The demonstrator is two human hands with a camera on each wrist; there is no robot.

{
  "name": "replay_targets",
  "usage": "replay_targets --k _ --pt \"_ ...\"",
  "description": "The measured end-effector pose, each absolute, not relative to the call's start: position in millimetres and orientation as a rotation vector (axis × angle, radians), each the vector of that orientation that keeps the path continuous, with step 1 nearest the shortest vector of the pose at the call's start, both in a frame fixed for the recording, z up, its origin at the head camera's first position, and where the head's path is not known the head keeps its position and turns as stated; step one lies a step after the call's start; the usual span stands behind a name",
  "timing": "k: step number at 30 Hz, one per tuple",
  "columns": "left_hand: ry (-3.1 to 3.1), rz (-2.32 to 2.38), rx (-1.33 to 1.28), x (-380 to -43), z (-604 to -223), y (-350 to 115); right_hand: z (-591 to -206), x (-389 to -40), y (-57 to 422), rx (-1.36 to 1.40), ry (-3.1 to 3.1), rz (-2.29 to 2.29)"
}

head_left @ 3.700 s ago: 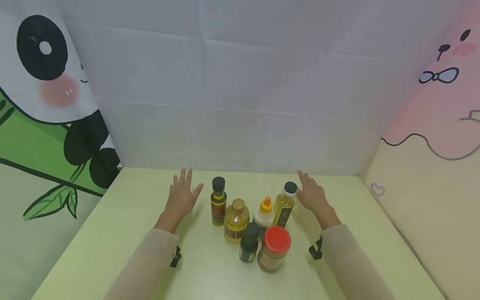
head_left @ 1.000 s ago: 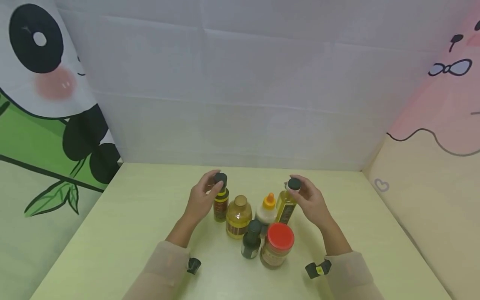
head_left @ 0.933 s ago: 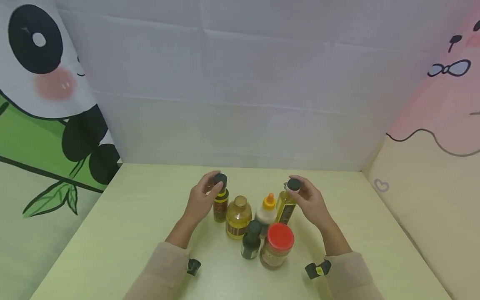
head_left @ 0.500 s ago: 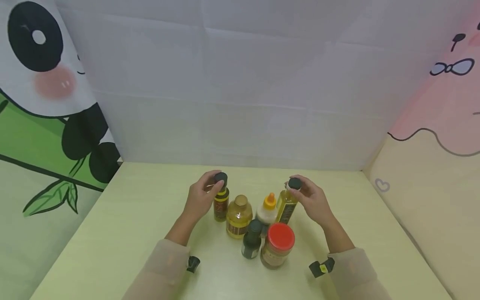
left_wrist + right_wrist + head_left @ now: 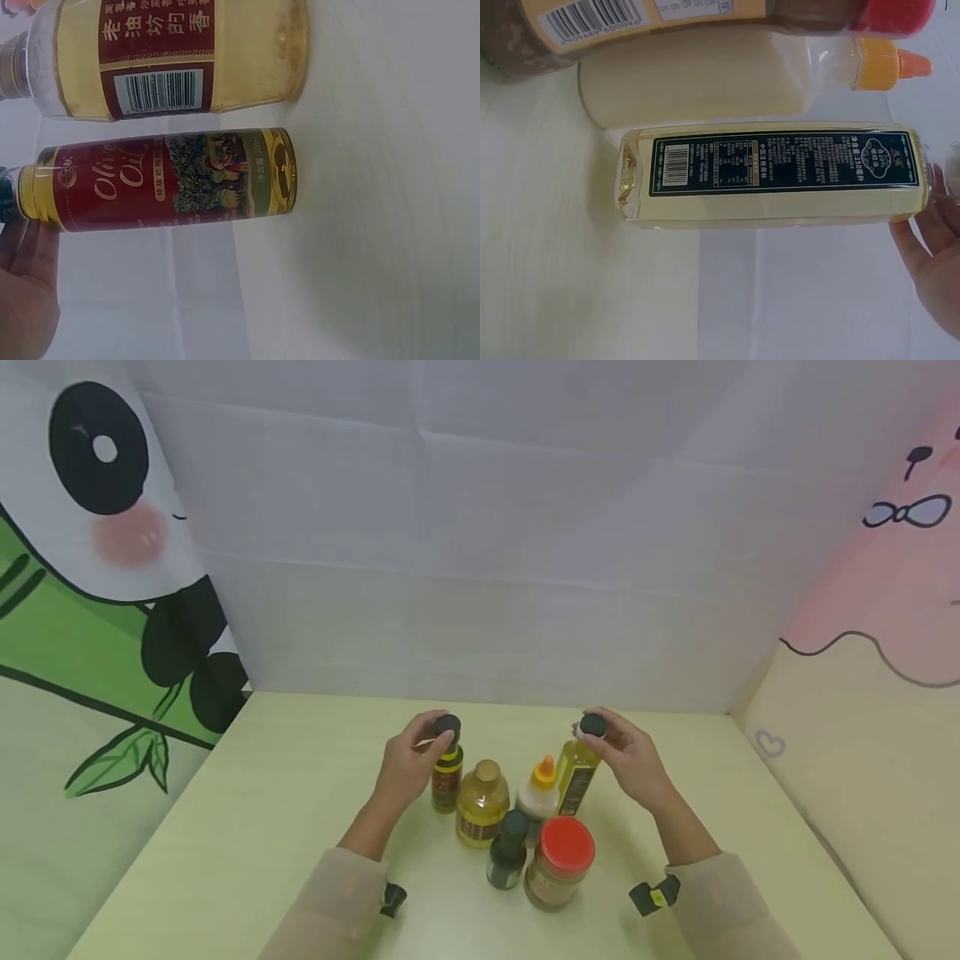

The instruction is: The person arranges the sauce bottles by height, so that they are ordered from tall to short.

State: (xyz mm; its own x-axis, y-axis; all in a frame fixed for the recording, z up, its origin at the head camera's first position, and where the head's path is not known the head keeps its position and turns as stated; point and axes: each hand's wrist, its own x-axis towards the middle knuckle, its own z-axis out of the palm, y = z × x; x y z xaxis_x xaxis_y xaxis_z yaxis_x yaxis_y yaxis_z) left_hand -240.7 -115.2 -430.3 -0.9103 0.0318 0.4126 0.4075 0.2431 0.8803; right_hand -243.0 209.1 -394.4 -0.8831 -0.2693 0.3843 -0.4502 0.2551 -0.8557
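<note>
In the head view, my left hand [image 5: 405, 768] holds a slim olive oil bottle [image 5: 447, 787] by its black cap, thumb and fingers on either side. The left wrist view shows that bottle's red "Olive Oil" label [image 5: 120, 184]. My right hand [image 5: 633, 766] grips the dark-capped top of a square bottle of yellow oil [image 5: 577, 778]. Its dark printed label [image 5: 787, 161] faces the right wrist camera. Both bottles stand near the back of the group, the right one leaning slightly in the head view. Whether either base touches the table is unclear.
Between the held bottles are a round oil bottle [image 5: 482, 806] and a squeeze bottle [image 5: 537, 797] with an orange nozzle. Nearer me stand a small dark bottle [image 5: 507, 852] and a red-lidded jar [image 5: 560, 864]. A pale tabletop [image 5: 270, 793] meets a white backdrop [image 5: 487, 527].
Earlier, both hands rested beside the group with fingers spread. They moved inward and took hold of the two bottle tops. Over the last second they barely move; the head view shifts slightly.
</note>
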Motion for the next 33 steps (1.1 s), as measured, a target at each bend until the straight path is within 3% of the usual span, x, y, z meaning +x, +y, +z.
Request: replay_targets --k 11,20,33 --pt "-2.192 -1.685 -0.400 -237 -432 -113 -387 -260 200 0.647 -2.424 1.679" --pt "-2.197 -1.665 -0.389 -211 -401 -109 -379 -276 183 0.602 -2.481 1.654" --pt "-2.152 -1.698 -0.413 -242 -436 -111 -365 -294 166 0.588 -2.521 1.647"
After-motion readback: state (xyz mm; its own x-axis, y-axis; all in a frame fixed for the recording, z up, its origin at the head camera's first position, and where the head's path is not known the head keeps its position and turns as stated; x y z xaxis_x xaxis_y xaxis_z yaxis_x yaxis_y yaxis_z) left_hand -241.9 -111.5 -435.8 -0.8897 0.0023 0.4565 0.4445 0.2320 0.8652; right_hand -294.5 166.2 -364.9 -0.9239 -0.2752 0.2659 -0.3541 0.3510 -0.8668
